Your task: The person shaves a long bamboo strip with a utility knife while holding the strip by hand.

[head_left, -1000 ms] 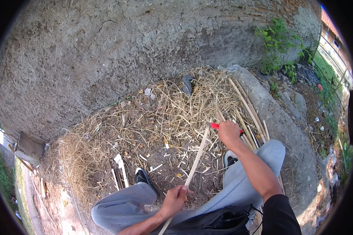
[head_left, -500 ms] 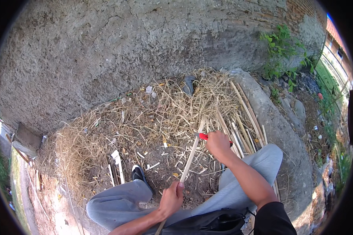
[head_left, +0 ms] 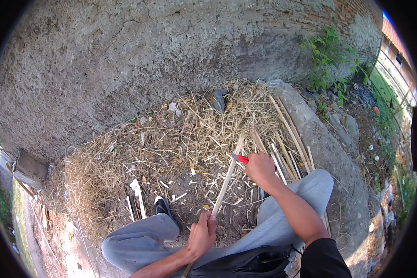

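My left hand is closed round the lower part of a long, pale, flat wooden strip. The strip slants up and away to the right, its far end over the straw. In my right hand is a knife with a red handle. Its short blade lies against the strip, near the far end. Fingers cover most of the handle.
Dry straw and pale shavings litter the ground between my legs. More wooden strips lie at the right beside a concrete edge. A rough wall rises behind. A dark shoe is at the left.
My right hand and the knife have shifted slightly farther away and to the right, along the strip. My left hand keeps its hold, nearly still.
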Tool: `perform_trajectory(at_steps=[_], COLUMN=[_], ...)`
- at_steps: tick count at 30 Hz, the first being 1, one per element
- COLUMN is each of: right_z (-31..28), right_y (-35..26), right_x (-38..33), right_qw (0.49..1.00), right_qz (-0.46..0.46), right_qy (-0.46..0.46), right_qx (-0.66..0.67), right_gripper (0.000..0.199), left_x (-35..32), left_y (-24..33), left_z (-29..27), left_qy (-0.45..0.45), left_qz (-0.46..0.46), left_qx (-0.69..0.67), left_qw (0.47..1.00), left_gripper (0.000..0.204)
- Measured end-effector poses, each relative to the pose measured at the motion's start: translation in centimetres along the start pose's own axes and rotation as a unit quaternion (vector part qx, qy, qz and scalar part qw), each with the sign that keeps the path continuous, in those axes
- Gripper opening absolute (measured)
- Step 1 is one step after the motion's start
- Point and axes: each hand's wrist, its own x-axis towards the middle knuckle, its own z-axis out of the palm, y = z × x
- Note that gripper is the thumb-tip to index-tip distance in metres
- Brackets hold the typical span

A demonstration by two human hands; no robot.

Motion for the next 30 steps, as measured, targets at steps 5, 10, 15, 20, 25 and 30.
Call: perform_trajectory(at_steps=[5, 10, 15, 20, 25, 30], right_z=[1.1, 2.7, 4.6, 6.2, 3.3, 1.7], right_y=[0.2, 1.2, 1.8, 3.1, 6.1, 2.9], right_x=[0.4, 1.5, 3.1, 4.7, 6.1, 3.5], right_qw=[0.999, 0.997, 0.997, 0.996, 0.992, 0.987], right_qz=[-0.013, -0.041, -0.034, -0.018, 0.118, 0.104], right_qy=[0.017, 0.041, 0.046, 0.039, 0.050, 0.095], right_qx=[-0.030, -0.048, -0.055, -0.075, -0.002, 0.082], right_gripper=[0.018, 0.019, 0.019, 0.019, 0.018, 0.018], left_x=[-1.0, -1.2, -0.6, -0.7, -1.9, 0.7], left_y=[0.6, 0.6, 0.7, -0.3, -1.3, -2.1], left_z=[0.0, -0.4, -0.8, -0.6, -1.5, -3.6], left_qy=[-0.003, -0.007, -0.028, -0.031, -0.007, 0.053], left_qz=[0.010, 0.003, -0.037, -0.018, 0.040, -0.039], left_qx=[-0.019, -0.013, 0.005, 0.017, 0.060, -0.041], left_qw=[1.000, 1.000, 0.999, 0.999, 0.997, 0.997], left_gripper=[0.020, 0.018, 0.020, 0.021, 0.023, 0.026])
